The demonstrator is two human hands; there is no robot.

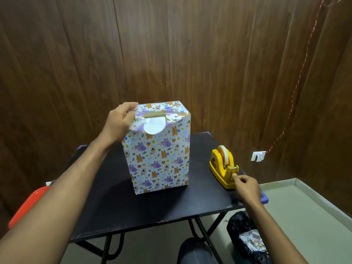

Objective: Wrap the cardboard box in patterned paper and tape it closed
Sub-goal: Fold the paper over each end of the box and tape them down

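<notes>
Atop the box (158, 149), left hand (119, 122) pinches a paper flap (137, 119) — right hand (245, 185) pinches tape at the dispenser (223, 165).

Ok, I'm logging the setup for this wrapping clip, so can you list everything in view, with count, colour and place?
wrapped box: one, white paper with purple and orange animal print, upright at the table's middle; top flaps still loose, a strip of brown cardboard showing
table: one, black, folding legs, centre
tape dispenser: one, yellow, with a tape roll, on the table right of the box
red object: one, partly seen, lower left beside the table
black bag: one, on the floor, lower right
wall socket: one, white, right wall
left hand: holds the paper at the box's top left edge
right hand: pinches at the dispenser's front end
</notes>
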